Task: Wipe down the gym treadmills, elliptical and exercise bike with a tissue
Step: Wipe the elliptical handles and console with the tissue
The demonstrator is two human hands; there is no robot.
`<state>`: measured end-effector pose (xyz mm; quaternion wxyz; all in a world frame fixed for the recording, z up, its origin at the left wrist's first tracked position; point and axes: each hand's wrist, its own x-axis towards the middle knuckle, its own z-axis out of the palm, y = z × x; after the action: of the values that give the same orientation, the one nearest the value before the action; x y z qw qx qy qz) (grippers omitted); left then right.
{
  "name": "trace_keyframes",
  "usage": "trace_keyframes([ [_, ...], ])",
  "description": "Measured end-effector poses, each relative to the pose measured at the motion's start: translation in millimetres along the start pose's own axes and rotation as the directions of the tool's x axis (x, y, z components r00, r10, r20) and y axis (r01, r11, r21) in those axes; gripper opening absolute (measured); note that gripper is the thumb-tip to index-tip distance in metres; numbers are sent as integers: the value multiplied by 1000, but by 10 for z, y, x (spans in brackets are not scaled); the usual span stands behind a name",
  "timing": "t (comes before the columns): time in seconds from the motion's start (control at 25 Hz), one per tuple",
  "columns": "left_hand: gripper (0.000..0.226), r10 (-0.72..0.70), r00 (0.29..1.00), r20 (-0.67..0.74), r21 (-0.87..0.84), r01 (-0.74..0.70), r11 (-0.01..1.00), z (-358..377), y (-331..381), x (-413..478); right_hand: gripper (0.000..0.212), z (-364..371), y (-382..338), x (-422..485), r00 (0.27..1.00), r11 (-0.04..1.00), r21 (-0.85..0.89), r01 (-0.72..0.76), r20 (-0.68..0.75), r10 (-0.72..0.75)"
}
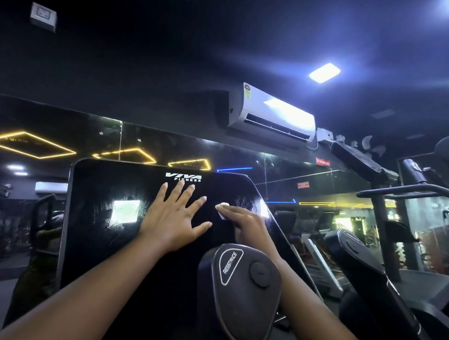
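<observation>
One big black screen [92, 238] leans back, its top edge far away. Two hands are on it. The left hand [173, 220] lies flat, fingers spread, holding nothing. The right hand [242, 225] grips one white tissue [222, 210], which pokes out up-left against the screen.

Left grip [173, 217] flat, fingers [175, 193] spread wide; right grip [245, 226] beside it, curled round tissue [222, 207].

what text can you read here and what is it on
"VIVA FITNESS": top of the black console panel.
"RESISTANCE": label on the grey handle in front.
Red signs on the mirror wall: too blurred to read.
Sticker on the air conditioner: too small to read.
</observation>
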<state>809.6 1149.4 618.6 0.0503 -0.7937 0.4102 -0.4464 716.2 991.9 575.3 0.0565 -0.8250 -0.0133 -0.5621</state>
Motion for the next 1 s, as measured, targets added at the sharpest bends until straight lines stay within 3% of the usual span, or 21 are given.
trace_keyframes([
  [0.12,66,25,1000,16,-34,-25,999,-75,1,-99,44,-204,-255,-484,1000,995,100,1,11,-2],
  [0.2,68,15,998,55,-49,-12,999,-150,12,-242,48,-316,-354,-757,996,995,50,84,-43,-82],
  [0.28,83,20,994,108,-52,-14,999,-259,51,-464,38,-368,-264,-902,981,981,25,193,-16,-193],
  [0.32,97,33,993,112,-83,-24,996,-340,87,-624,39,-398,-143,-872,984,984,9,178,-13,-178],
  [0.4,115,16,996,92,-216,5,976,-532,185,-944,45,-486,58,-664,995,999,36,-26,-96,29],
  [0.48,121,-43,992,119,-302,78,950,-633,230,-1165,42,-504,240,-461,962,963,71,-259,-69,264],
  [0.56,121,-25,992,126,-187,49,981,-607,259,-1266,44,-388,250,-389,956,956,46,-289,-30,290],
  [0.64,119,1,989,146,-77,11,997,-531,263,-1286,51,-229,190,-516,966,968,19,-248,-69,249],
  [0.8,117,-14,983,183,-56,25,998,-497,306,-1303,52,-210,104,-989,990,995,11,-96,-103,96],
  [1.0,92,-36,993,114,-123,50,991,-314,247,-1222,54,-535,28,-1240,995,999,39,11,98,-15],
])
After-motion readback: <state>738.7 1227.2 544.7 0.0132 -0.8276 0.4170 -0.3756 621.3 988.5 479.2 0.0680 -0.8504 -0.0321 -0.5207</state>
